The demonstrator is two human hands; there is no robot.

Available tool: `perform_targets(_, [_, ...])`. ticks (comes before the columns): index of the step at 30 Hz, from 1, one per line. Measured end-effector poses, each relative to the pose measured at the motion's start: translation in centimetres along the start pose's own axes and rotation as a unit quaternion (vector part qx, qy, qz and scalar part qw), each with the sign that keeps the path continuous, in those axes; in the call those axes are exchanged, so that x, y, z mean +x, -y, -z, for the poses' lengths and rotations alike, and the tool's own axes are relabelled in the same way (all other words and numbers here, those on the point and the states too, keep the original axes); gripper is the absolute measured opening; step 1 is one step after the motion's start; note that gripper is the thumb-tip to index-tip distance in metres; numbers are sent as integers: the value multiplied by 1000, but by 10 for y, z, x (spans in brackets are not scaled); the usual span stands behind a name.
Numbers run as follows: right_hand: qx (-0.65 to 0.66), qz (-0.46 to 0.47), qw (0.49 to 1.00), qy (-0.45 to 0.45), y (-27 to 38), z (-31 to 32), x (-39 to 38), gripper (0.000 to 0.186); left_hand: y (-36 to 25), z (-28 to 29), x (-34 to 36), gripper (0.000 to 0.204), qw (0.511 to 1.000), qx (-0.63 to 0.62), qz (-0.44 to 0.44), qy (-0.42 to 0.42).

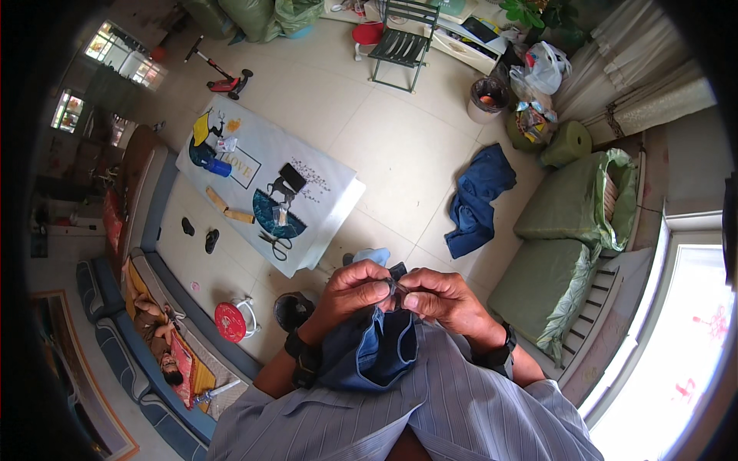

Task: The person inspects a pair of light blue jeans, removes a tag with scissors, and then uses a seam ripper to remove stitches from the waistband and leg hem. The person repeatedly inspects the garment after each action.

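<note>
My left hand (352, 298) and my right hand (450, 298) meet in front of my body, thumbs and fingertips pinched close together. Between them is a small dark piece (397, 271), perhaps cloth; my fingers cover most of it. Right below, a blue denim garment (346, 365) rests against my lap, one hollow opening facing up. Light blue cloth (372, 257) shows beyond my left hand. Dark blue jeans (480, 198) lie crumpled on the floor, ahead and to the right. A pair of scissors (278, 246) is on the near end of the table.
A low table (323, 223) at left carries a phone, a blue object and fans. A red stool (231, 321) and black bin (294, 310) stand nearby. Someone lies on the sofa (127, 349). Green-wrapped cushions (542, 288) line the right. Farther off are a folding chair (401, 52) and scooter (229, 83).
</note>
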State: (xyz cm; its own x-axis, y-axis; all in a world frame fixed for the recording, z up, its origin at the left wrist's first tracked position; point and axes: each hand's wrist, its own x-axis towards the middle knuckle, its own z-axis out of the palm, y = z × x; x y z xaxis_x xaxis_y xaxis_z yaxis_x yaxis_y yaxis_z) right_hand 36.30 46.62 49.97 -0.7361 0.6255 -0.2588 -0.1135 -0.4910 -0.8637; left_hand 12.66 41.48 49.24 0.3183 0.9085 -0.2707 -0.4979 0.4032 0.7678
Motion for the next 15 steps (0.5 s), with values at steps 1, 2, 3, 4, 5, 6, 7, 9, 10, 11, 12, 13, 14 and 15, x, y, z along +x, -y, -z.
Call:
perform_targets(1, [-5, -3, 1000, -4, -1, 0, 0, 30, 0, 0, -1, 14, 1000, 2, 4, -3])
perform_targets(2, [0, -1, 1000, -4, -1, -1, 0, 30, 0, 1, -2, 14, 1000, 4, 8, -6])
perform_targets(3, [4, 1, 1000, -3, -1, -2, 0, 30, -1, 1, -2, 15, 1000, 5, 12, -10])
perform_targets(4, [9, 3, 1000, -3, -1, -3, 0, 30, -1, 1, -3, 15, 1000, 9, 12, -9])
perform_targets(5, [8, 7, 1000, -4, -1, -4, 0, 30, -2, 1, -3, 15, 1000, 13, 11, -9])
perform_targets(6, [8, 10, 1000, -5, -2, -5, 0, 29, -2, 1, -4, 15, 1000, 16, 10, -8])
perform_targets(7, [7, 14, 1000, -6, -3, -6, 0, 29, -2, 2, -4, 15, 1000, 16, 10, -9])
perform_targets(9, [8, -1, 1000, -1, -4, -6, -1, 29, 0, 4, -6, 15, 1000, 16, 9, -10])
perform_targets(10, [9, -8, 1000, 1, -4, -6, -1, 30, 0, 5, -7, 15, 1000, 17, 7, -11])
perform_targets(11, [27, 15, 1000, -3, -9, -7, 0, 29, 0, 5, -7, 15, 1000, 18, 4, -12])
perform_targets(12, [46, 38, 998, -7, -16, -10, 2, 29, 1, 5, -8, 15, 1000, 19, 2, -13])
perform_targets(13, [64, 61, 996, -11, -20, -12, 3, 28, 0, 4, -8, 15, 1000, 8, 4, -14])
perform_targets(14, [103, 50, 993, -12, -20, -12, 2, 28, -2, 2, -9, 14, 1000, -3, 6, -15])
perform_targets(15, [141, 39, 989, -11, -20, -13, 1, 27, -2, 0, -10, 14, 1000, -14, 7, -16])
